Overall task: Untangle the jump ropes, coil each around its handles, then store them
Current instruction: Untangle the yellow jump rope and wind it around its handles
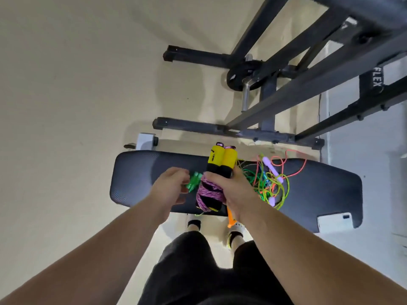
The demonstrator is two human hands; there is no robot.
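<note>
My right hand (229, 190) grips a pair of yellow-and-black jump rope handles (221, 159) held side by side, with purple rope (208, 192) coiled round their lower ends. My left hand (170, 188) hovers just to the left with loosely curled fingers, next to a green handle (193, 180) lying on the bench; whether it touches the handle I cannot tell. A tangle of green, orange and blue ropes (267, 183) with pale purple handles (272, 169) lies on the black padded bench (141, 172) to the right. An orange handle (230, 217) hangs off the bench's near edge.
A dark metal weight rack (275, 100) with a plate stands behind the bench. A white phone (334, 222) lies at the bench's near right corner. My legs and shoes (234, 237) are just below the bench edge. Pale floor spreads to the left.
</note>
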